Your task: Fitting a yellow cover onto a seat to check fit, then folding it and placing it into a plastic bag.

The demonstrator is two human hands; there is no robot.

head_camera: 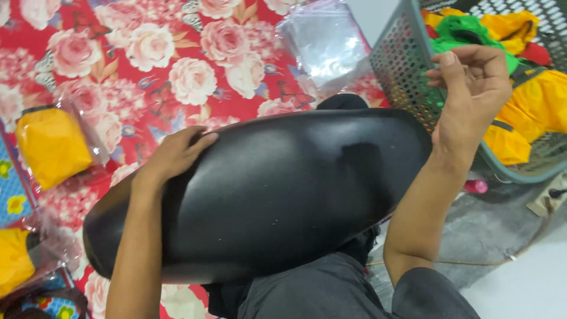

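Resting across your lap, nearest the camera, is a large black padded seat, long and rounded like a motorcycle saddle, lying at a slant from lower left to upper right. Beneath it spreads a red cloth with pink roses, covering the floor to your left. At upper right stands a grey perforated plastic basket filled with yellow and green fabric items. A clear plastic bag lies beside the basket, and a yellow item sealed in a plastic bag lies at far left.

Your left hand lies flat on the seat's upper edge, fingers together, steadying it rather than gripping. Your right hand is raised beside the basket rim, fingers loosely curled; whether it pinches anything cannot be told.

You appear to be steadying the seat; the next move likely calls for the right hand to reach the basket's fabric
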